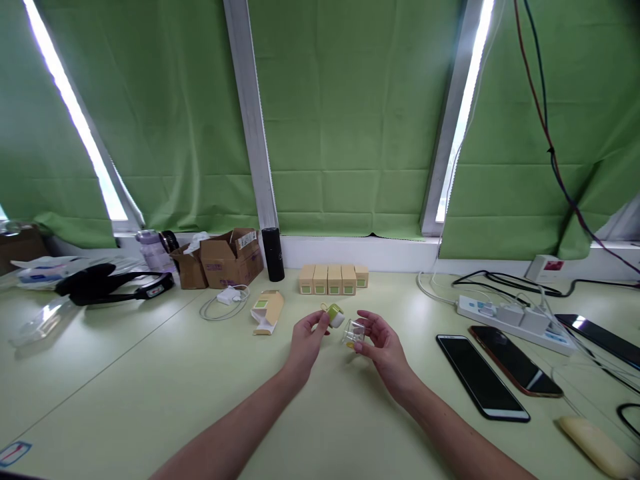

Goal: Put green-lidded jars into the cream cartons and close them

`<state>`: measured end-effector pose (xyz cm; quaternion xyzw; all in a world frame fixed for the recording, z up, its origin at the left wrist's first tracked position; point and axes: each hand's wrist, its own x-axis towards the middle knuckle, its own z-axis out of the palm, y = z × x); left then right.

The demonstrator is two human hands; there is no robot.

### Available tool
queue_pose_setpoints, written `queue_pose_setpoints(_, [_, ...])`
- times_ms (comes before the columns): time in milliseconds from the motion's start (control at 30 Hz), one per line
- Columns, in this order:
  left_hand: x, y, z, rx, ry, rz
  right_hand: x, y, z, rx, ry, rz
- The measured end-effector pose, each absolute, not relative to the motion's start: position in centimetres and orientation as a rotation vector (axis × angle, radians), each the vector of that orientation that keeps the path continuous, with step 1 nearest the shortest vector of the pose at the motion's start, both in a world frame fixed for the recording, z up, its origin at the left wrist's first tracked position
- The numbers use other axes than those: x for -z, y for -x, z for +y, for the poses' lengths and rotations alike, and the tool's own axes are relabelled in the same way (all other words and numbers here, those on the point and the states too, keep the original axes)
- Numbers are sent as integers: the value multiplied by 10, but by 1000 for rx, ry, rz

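Note:
Between the thumb and fingers of my left hand [307,340] is a small green and white cap-like piece [335,315] with a thin yellowish loop at its upper left. My right hand [384,347] holds a small clear plastic container [353,333] by its right side, with a bit of yellow near its lower edge. The two pieces are close together but apart, above the table [330,427]. An opened small cardboard box [269,312] lies on its side beyond my left hand. Behind both hands stands a row of several small tan boxes [327,280] with green-edged labels.
A black cylinder [273,255] and brown cartons [233,257] stand at the back left, near a white charger with cable [229,295]. To the right lie two phones [483,377], a power strip [515,323] with cables, and a pale rounded object [595,443].

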<state>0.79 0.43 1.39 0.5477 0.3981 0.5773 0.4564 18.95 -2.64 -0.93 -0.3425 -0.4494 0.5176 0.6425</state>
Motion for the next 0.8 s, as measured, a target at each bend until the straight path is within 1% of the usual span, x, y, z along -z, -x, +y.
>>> queue_pose_setpoints(433, [-13, -10, 5, -1386, -1397, 925, 11, -183, -26, -1338, 665, -986])
queue_pose_setpoints(800, [-4, -11, 7, -1343, -1432, 916, 7, -183, -31, -1378, 664, -952])
